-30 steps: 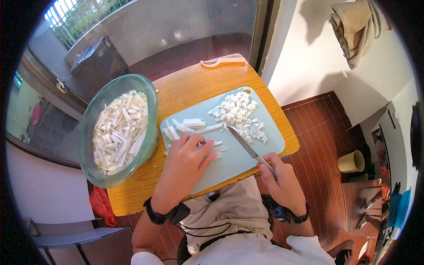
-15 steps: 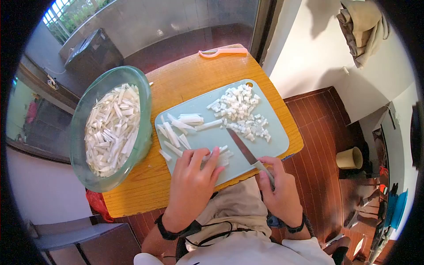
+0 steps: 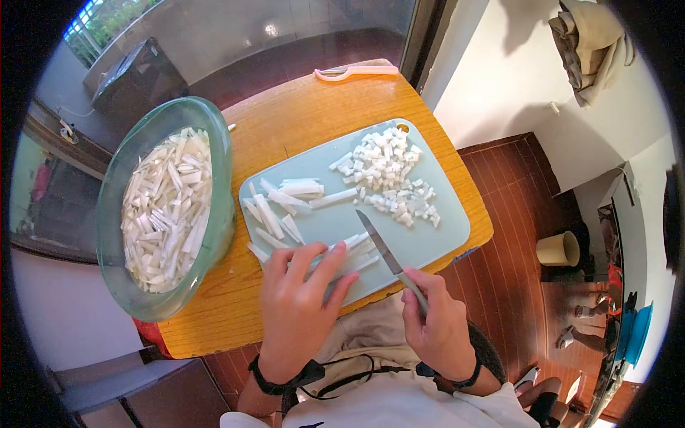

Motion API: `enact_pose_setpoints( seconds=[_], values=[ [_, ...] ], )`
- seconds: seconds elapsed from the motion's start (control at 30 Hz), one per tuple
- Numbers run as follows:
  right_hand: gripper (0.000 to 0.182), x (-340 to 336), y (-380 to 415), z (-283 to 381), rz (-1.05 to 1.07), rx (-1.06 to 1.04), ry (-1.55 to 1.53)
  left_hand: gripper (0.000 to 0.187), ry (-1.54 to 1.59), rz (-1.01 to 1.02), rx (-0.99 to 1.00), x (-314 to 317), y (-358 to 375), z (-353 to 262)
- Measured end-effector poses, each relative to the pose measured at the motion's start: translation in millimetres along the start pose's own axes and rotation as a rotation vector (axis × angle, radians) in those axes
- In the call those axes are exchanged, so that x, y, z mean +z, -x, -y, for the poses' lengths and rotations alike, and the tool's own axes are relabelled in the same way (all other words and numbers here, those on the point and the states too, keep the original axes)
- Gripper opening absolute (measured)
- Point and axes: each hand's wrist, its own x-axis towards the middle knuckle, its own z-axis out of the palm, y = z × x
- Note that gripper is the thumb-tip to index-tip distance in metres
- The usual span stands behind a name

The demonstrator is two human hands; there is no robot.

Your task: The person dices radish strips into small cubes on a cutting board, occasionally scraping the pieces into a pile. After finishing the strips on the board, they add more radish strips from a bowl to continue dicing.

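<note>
While gripping the knife (image 3: 380,247) by its pale handle (image 3: 413,289) in the right hand (image 3: 442,329), rests the left hand (image 3: 296,307) at the white sticks (image 3: 362,250) near the close edge of the light blue cutting board (image 3: 421,239). Left side: spreads the fingers loosely, bent at the joints, thumb apart from the rest; reaches the sticks with fingertips and thumb, without visible pinching. Right side: presses thumb and forefinger around the handle; cannot tell the exact set of the other fingers, curled partly out of sight. Points the blade away and to the left, just right of the sticks by the left hand; cannot tell contact between blade and board.

Find on the same board: a heap of white cubes (image 3: 382,158) at the far right, a smaller patch of cubes (image 3: 410,205) just nearer, a single stick (image 3: 334,198) to the left of that patch, and loose sticks (image 3: 265,214) scattered over the left part.

Record a green bowl (image 3: 222,214) of white strips (image 3: 168,214) at the left side of the wooden table (image 3: 285,128). Note a pink peeler (image 3: 360,71) at the far edge, well apart from both hands. Also see a beige bin (image 3: 558,249) on the floor (image 3: 499,192), right of the table.
</note>
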Motion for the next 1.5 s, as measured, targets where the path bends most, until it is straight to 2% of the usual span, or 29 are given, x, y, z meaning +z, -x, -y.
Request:
enact_pose_setpoints(
  seconds=[0.07,0.17,0.3,0.5,0.57,0.87,1.3,1.37,1.5],
  values=[
    [0.045,-0.4,1.0,1.8,-0.004,-0.023,0.031,0.046,0.100,0.026,-0.077,-0.3,1.6,-0.8],
    [0.044,1.1,1.4,2.0,-0.041,0.011,0.048,0.048,0.158,0.042,-0.091,-0.4,2.0,-0.2],
    [0.042,0.7,0.3,-3.5,-0.086,-0.001,0.058,0.050,0.175,0.026,-0.075,-4.6,2.8,-0.7],
    [0.040,-0.7,-4.8,-2.3,-0.068,-0.003,0.059,0.050,0.092,0.011,-0.184,-11.4,16.1,-0.8],
    [0.039,0.1,-6.1,-1.4,-0.049,-0.089,0.108,0.049,0.143,0.009,-0.152,-8.2,18.1,2.6],
    [0.038,-4.0,-5.2,-1.7,-0.065,-0.106,0.118,0.048,0.108,0.007,-0.057,-3.3,15.9,-0.1],
    [0.034,-6.6,-6.1,1.0,-0.038,-0.111,0.115,0.044,0.098,0.025,-0.077,-0.3,-0.7,-1.5],
    [0.035,-6.1,-6.0,0.8,-0.049,-0.090,0.090,0.040,0.060,-0.047,0.006,0.6,-3.6,-1.6],
    [0.037,-4.2,-3.9,-1.0,-0.062,-0.088,0.075,0.038,0.052,-0.020,0.092,7.8,-0.7,11.2]
  ],
)
